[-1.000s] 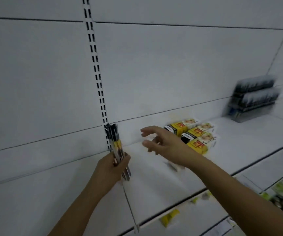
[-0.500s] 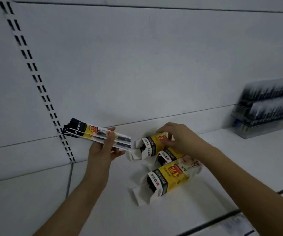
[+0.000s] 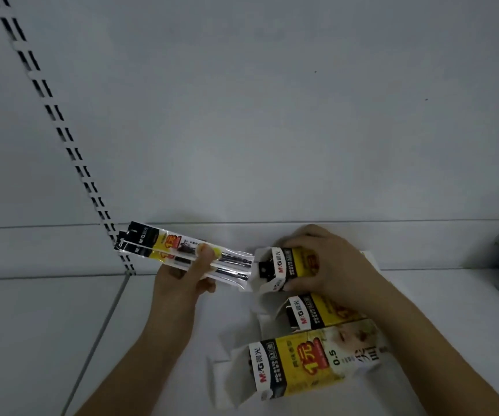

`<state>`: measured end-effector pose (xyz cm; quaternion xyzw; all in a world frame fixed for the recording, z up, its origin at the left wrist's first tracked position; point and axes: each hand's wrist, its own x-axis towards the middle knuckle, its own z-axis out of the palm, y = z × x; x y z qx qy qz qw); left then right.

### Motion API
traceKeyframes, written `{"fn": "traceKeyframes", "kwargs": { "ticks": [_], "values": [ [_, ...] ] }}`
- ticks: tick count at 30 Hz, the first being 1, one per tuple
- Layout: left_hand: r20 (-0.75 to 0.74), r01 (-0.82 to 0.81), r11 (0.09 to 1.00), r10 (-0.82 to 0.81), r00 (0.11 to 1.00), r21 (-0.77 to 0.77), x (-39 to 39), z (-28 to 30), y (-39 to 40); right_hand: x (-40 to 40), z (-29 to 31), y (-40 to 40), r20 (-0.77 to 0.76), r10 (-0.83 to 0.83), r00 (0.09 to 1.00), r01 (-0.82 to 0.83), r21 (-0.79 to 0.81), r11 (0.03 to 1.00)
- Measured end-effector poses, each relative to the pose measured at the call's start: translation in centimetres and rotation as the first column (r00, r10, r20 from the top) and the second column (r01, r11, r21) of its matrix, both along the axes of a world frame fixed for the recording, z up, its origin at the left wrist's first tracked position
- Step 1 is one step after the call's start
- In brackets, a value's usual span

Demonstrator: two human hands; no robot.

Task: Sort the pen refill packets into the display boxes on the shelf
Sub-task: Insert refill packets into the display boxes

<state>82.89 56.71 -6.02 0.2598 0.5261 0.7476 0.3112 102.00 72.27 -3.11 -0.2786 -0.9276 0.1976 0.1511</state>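
Meanwhile left hand (image 3: 182,280) grips refill packets (image 3: 182,253), right hand (image 3: 329,262) clasps farthest display box (image 3: 290,265).

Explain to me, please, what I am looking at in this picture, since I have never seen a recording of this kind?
There is no machine here: a person wears a camera on the head, looking forward and down at their own two bare hands. The left hand grips a few pen refill packets, held nearly level, their clear ends pointing at a display box. The right hand holds that far display box by its open end. Two more display boxes lie on the white shelf: a middle one and a near one, all yellow and black with open flaps. Behind stands a white back panel with a slotted rail.
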Motion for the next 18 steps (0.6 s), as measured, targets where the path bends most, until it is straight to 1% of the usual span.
{"fn": "traceKeyframes", "kwargs": {
  "ticks": [3, 5, 7, 10, 12, 15, 18],
  "values": [
    [-0.016, 0.045, 0.997, -0.044, 0.999, 0.056, 0.2, 0.6, -0.1, 0.7, 1.1, -0.6, -0.166, -0.004, 0.986, -0.006, -0.063, 0.998],
    [-0.017, 0.038, 0.995, -0.037, 0.999, 0.091, 0.5, 1.0, -0.1, 0.8, 1.5, -1.2, -0.225, 0.003, 0.974, -0.021, -0.075, 0.997],
    [-0.011, 0.001, 0.994, 0.000, 1.000, 0.113, 0.9, 1.3, -0.3, 0.7, 1.3, -1.9, -0.239, 0.015, 0.971, -0.030, -0.056, 0.998],
    [-0.005, -0.031, 0.994, 0.031, 0.999, 0.105, 1.3, 1.6, -0.4, 0.5, 1.0, -2.1, -0.245, 0.013, 0.969, -0.024, -0.042, 0.999],
    [0.023, -0.041, 0.994, 0.039, 0.999, 0.099, 1.4, 1.7, -0.5, 0.6, 1.2, -2.1, -0.272, -0.003, 0.962, -0.014, -0.061, 0.998],
    [0.027, -0.051, 0.995, 0.048, 0.998, 0.091, 1.0, 2.3, -0.8, 0.8, 1.5, -2.0, -0.321, -0.018, 0.947, -0.015, -0.100, 0.995],
    [0.030, -0.072, 0.995, 0.070, 0.997, 0.069, 0.9, 2.3, -1.1, 1.0, 1.3, -1.6, -0.328, -0.032, 0.944, -0.013, -0.132, 0.991]
  ]
}}
